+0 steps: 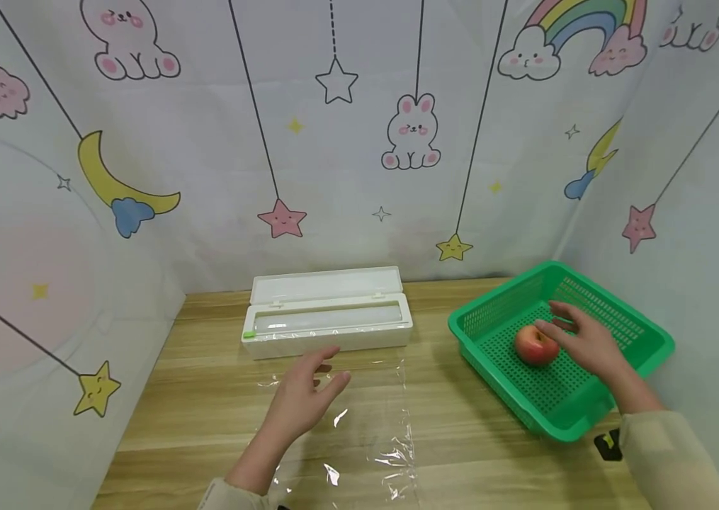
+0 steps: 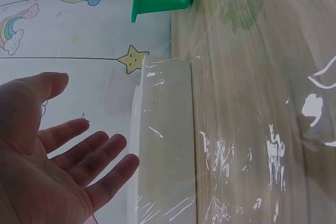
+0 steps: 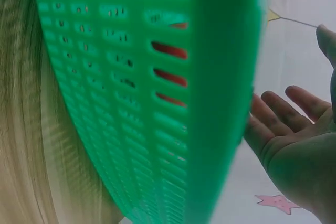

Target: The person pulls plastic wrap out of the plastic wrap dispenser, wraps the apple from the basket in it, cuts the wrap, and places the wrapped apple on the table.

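A red-yellow apple (image 1: pixel 535 346) lies in the green plastic basket (image 1: pixel 493 365) at the right. Over the basket, my right hand (image 1: pixel 589 343) reaches in with fingers spread, the thumb overlapping the apple's edge in the head view. In the right wrist view the basket wall (image 3: pixel 126 77) hides most of the apple, and the right hand (image 3: pixel 299 140) shows beyond the rim with relaxed fingers. My left hand (image 1: pixel 302 397) hovers above a sheet of clear plastic wrap (image 1: pixel 372 425) spread on the table. Its fingers are loosely extended and hold nothing, as the left wrist view also shows.
A white cling film dispenser (image 1: pixel 327 340) with its lid (image 1: pixel 327 285) raised stands at the back of the wooden table (image 1: pixel 187 397), the wrap stretching from its front. Cartoon-printed cloth (image 1: pixel 346 163) walls the back and sides. A small black item (image 1: pixel 608 445) lies by the basket's near corner.
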Motion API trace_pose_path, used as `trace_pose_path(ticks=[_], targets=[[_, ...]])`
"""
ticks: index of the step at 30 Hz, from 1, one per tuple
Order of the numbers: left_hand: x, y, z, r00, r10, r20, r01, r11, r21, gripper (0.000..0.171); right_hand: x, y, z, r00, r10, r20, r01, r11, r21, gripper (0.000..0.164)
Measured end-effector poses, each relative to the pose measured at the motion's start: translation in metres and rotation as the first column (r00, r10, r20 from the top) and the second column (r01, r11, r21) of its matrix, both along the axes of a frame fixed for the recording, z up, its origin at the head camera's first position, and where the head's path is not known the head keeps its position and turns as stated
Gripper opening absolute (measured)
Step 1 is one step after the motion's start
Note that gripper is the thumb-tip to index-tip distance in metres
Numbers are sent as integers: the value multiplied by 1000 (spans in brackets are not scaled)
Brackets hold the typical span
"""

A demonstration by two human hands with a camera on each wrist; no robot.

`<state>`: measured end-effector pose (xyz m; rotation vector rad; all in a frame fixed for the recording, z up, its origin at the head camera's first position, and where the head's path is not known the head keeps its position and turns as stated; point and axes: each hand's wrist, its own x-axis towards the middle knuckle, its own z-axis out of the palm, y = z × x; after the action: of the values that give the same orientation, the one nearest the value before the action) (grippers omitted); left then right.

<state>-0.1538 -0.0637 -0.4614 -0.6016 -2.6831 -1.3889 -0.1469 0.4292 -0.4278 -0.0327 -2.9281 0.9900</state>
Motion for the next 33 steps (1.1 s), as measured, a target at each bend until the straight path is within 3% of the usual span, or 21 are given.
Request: trace_pose_path(ticks=[5,12,21,33], targets=[[0,-1,-3,1000,-3,13,3,1000,-3,44,-5,5,-5,998,-3,62,1,1000,27,80],[-1,-5,-9,1000,-4,10,4,1000,-9,43,-13,10,-17,990,13,138,-9,1000,-23,93],[-2,-7,-13,1000,-25,2,25,1000,-2,43,-16,12,-29,985,79,153,-76,997,-25,99],[-21,-18,-17,999,-40,20,40,999,6,44,-27,5,-49,986,88,143,-89,996,0,102]])
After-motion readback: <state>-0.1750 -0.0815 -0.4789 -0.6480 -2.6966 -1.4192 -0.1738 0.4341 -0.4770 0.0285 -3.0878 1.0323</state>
